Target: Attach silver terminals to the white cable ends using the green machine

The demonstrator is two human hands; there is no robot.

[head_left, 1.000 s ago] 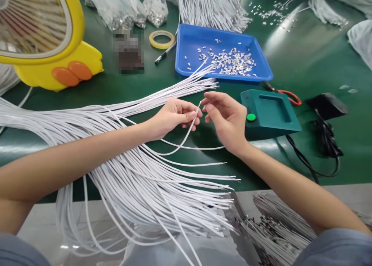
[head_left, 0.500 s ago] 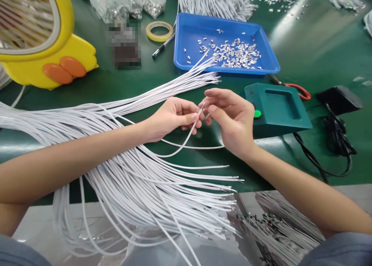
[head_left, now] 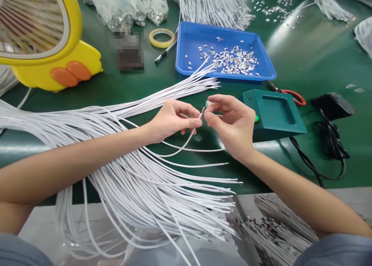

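In the middle of the head view my left hand (head_left: 177, 120) pinches a white cable (head_left: 188, 139) close to its end, between thumb and index finger. The cable's tip points up, with fine wire ends showing. My right hand (head_left: 232, 120) is right beside that tip, thumb and index finger drawn together in a pinch. A tiny pale piece shows at the right index fingertip; it is too small to name. Beneath my left forearm spreads a large bundle of white cables (head_left: 139, 188). Another group of white cables (head_left: 174, 94) lies behind my left hand.
A blue tray (head_left: 269, 66) of small metal pieces stands behind my hands. Right of it are a green device (head_left: 276, 120), red-handled pliers (head_left: 298, 97) and a black adapter (head_left: 333, 105). To the left are yellow tape (head_left: 152, 37), a pen (head_left: 164, 53) and a yellow fan (head_left: 77, 66).
My right thumb and index finger have closed into a pinch by the cable tip, and a tiny pale piece now shows there. My left hand keeps its hold. The view has shifted slightly.
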